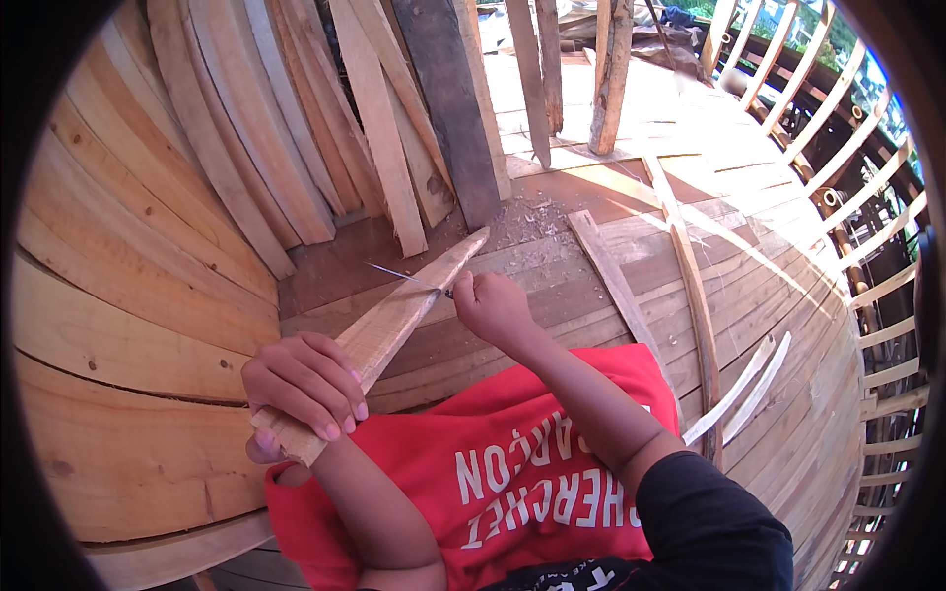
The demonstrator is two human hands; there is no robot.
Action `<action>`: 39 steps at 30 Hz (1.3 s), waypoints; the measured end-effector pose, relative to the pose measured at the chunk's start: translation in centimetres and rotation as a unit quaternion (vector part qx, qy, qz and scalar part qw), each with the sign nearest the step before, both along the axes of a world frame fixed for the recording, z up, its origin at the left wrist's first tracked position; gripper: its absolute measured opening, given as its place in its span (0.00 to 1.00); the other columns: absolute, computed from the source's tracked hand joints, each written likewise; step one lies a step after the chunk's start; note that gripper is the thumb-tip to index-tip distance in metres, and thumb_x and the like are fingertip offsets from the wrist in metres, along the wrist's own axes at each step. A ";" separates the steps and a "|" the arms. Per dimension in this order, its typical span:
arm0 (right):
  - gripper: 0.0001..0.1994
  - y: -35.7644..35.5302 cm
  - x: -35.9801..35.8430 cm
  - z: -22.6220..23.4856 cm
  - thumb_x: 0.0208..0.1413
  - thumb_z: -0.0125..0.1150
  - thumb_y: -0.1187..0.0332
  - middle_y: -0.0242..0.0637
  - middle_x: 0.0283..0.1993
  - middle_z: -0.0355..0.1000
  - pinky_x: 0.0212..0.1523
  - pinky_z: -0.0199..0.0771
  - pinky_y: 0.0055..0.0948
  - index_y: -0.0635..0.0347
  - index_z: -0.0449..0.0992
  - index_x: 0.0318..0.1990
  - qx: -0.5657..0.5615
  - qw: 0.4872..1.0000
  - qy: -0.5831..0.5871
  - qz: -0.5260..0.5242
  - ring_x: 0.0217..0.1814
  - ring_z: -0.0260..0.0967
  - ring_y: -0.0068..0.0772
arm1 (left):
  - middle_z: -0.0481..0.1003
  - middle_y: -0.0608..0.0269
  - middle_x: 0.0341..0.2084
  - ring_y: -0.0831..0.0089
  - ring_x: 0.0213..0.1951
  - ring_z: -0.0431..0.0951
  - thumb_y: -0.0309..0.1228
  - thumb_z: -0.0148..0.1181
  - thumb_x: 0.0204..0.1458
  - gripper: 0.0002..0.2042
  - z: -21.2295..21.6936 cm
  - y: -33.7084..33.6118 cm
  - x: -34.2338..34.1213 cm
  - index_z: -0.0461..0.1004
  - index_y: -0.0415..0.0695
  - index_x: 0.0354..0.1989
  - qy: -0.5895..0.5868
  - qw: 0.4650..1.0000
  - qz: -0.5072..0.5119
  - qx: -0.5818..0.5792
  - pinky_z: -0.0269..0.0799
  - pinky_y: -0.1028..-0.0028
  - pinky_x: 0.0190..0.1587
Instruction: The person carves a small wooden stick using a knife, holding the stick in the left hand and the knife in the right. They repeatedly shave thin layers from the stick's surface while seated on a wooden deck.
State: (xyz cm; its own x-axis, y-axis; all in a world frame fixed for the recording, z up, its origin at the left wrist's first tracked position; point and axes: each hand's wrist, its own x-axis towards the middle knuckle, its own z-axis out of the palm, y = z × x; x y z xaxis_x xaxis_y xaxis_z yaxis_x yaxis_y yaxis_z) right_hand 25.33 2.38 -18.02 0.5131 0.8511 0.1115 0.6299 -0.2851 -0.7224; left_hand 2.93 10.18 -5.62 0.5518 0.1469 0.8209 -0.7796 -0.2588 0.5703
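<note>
My left hand (304, 386) is wrapped round the near end of a tapered wooden board (402, 317), which points away from me and narrows toward its far tip. My right hand (491, 309) is a fist around the dark handle of a knife (402, 276). Most of the handle is hidden by the fingers. The thin blade points left and lies across the board's upper half; whether it bites into the wood I cannot tell. Below the board, a red garment with white lettering (581, 433) covers my front and lap.
A curved plank wall (128, 325) rises at the left, with several boards (256, 118) leaning against it. Wood shavings (537, 225) litter the plank floor beyond my hands. Long strips (690, 286) and two pale curved pieces (754, 384) lie at the right. Upright posts (611, 79) stand farther back.
</note>
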 end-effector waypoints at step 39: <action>0.24 -0.1 2.4 -2.6 0.62 0.39 0.57 0.59 0.32 0.75 0.43 0.73 0.53 0.68 0.77 0.29 -0.018 0.992 0.101 -0.071 0.37 0.74 0.62 | 0.63 0.63 0.12 0.68 0.15 0.66 0.49 0.44 0.48 0.19 -2.0 -0.5 -0.5 0.63 0.47 0.17 -0.028 0.996 0.085 -0.007 0.61 0.64 0.29</action>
State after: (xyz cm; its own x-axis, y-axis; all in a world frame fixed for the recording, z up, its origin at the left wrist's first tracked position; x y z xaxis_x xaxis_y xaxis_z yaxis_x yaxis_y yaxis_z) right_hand 27.76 2.31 -20.59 0.6368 0.7702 -0.0342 0.4253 -0.3880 -0.8177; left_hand 2.42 9.68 -7.66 0.4709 0.2454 0.8474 -0.7563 -0.3822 0.5310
